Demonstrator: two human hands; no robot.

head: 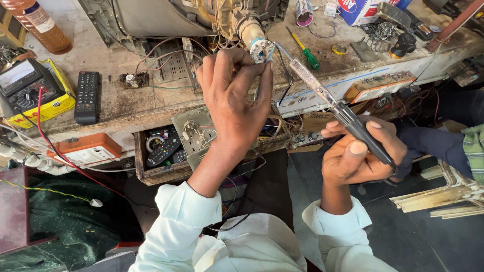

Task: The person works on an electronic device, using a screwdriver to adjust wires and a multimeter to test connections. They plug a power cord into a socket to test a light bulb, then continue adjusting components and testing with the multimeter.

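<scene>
Soldering iron point(348, 117), one, lies slantwise in the right hand point(360, 158), fingers wrapped tightly round its black handle, tip aimed up-left at the picture tube's neck socket point(262, 49) at the workbench point(121, 103) edge. The left hand point(234, 98) reaches up from a pale sleeve, fingertips pinched narrowly at that socket. Two remote controls show: one point(87, 96) on the bench, one point(164, 149) in the open drawer.
</scene>
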